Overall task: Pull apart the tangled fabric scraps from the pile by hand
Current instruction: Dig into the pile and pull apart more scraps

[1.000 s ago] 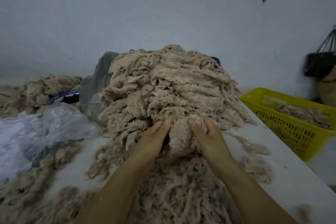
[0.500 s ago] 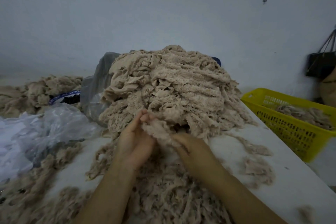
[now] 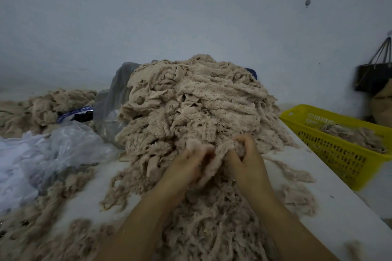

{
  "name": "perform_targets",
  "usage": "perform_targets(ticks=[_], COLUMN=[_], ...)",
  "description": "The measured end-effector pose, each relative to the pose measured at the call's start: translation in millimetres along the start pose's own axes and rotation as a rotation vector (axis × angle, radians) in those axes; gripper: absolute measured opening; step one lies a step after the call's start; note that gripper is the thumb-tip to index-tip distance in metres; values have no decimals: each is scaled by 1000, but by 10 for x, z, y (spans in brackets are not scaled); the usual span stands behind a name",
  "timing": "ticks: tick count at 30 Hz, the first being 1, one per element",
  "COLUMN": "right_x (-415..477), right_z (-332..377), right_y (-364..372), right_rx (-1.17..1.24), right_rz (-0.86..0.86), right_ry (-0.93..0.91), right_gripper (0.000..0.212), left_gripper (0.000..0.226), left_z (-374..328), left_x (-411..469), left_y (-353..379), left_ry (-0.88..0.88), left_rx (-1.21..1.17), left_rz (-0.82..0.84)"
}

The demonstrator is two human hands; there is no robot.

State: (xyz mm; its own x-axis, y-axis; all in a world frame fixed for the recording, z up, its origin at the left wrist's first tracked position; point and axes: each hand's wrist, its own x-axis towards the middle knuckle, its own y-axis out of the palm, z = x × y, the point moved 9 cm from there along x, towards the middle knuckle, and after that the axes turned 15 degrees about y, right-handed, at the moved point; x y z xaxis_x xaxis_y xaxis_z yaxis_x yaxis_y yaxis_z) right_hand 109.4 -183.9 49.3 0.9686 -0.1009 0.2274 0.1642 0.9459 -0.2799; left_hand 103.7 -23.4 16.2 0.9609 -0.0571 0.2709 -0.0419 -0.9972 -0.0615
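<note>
Fingers (image 3: 244,141) curled round scrap (image 3: 221,151), pile (image 3: 201,101) just beyond

Big pile of beige fabric scraps (image 3: 195,108) sits mid-worktop (image 3: 343,210) w/ looser shreds (image 3: 212,229) spread toward the near edge. At its front foot the left hand (image 3: 186,167) & right hand (image 3: 247,160), close together, both grip one fluffy scrap (image 3: 220,151) btwn them, fingers curled into it, the left one blurred. Right side: yellow basket (image 3: 339,154) at the worktop's edge w/ a few basket scraps (image 3: 354,135) inside, dark bag (image 3: 371,78) hanging on the wall behind it. Left side: crumpled clear plastic bags (image 3: 63,148), a grey bag (image 3: 114,99) touching the pile, smaller scrap heap (image 3: 53,104) further back.
</note>
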Motion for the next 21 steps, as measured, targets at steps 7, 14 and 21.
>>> perform_targets(ticks=[7, 14, 21], right_x=[77, 129, -126], right_z=[-140, -330, -459], right_y=[-59, 78, 569], right_rx=[-144, 86, 612], right_rz=[-98, 164, 529], right_ry=[45, 285, 700], right_gripper=[10, 37, 39], left_gripper=[49, 38, 56], left_z=[26, -93, -138], left_x=[-43, -91, -256], left_y=[-36, 77, 589], left_ry=[-50, -29, 79], left_rx=[-66, -140, 321], left_rz=[-19, 75, 510])
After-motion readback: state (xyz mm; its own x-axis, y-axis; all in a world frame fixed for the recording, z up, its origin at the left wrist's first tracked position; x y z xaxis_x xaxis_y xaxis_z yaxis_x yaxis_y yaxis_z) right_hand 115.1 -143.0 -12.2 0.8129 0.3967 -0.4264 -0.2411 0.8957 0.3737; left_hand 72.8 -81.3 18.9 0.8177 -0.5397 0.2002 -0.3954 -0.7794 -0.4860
